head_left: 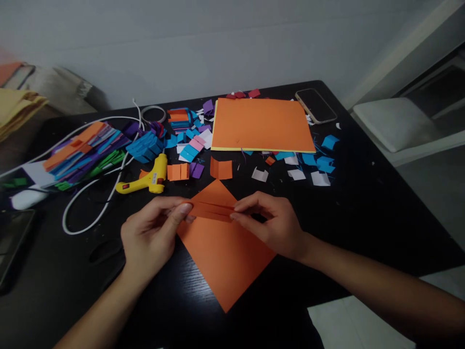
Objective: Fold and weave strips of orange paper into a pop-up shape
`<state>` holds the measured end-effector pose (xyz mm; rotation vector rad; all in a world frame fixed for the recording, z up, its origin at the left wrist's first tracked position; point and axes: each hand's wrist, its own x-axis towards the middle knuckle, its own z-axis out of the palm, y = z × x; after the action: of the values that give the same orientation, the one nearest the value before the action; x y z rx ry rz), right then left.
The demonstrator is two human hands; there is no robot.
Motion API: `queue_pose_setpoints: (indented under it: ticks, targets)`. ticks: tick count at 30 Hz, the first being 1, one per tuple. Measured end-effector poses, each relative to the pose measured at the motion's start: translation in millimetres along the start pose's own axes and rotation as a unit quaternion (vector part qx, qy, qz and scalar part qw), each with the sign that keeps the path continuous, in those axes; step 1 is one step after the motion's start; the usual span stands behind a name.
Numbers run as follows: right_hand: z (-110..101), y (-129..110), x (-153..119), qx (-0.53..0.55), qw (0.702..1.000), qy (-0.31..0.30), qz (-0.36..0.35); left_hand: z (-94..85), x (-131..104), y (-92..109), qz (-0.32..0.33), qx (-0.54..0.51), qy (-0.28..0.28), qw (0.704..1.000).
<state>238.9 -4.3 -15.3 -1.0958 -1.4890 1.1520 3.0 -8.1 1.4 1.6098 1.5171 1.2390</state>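
Observation:
Between my two hands is a narrow folded strip of orange paper (210,210), stretched level above the table. My left hand (154,232) pinches its left end between thumb and fingers. At the other end, my right hand (271,220) grips it with thumb and forefinger. Under the strip lies an orange paper sheet (227,264), turned so that one corner points toward me. Small folded orange pieces (221,168) sit just beyond that sheet's far corner.
A yellow glue gun (148,179) with a white cable (67,218) lies at left, beside bundled coloured paper strips (87,150). Behind, an orange paper stack (263,125) rests among scraps. A phone (317,105) is at back right. Dark scissors (105,249) lie near my left hand.

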Motion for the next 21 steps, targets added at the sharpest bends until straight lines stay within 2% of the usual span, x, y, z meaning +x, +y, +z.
queue_pose_setpoints:
  ticks: [7, 13, 18, 21]
  targets:
    - [0.1, -2.3, 0.0, 0.044, 0.998, 0.026, 0.022, 5.0, 2.4, 3.2, -0.031, -0.071, 0.01, 0.997]
    - [-0.3, -3.0, 1.5, 0.061, 0.996, 0.043, 0.055, 5.1, 2.8, 5.3, -0.061, -0.071, 0.008, 0.996]
    - [-1.1, -0.3, 4.1, 0.076, 0.992, -0.007, 0.097, 7.0, 2.4, 4.4, -0.076, -0.064, -0.003, 0.995]
    - [-1.4, 0.1, 5.7, 0.081, 0.989, -0.016, 0.12, 7.4, 1.9, 3.6, -0.082, -0.068, -0.013, 0.994]
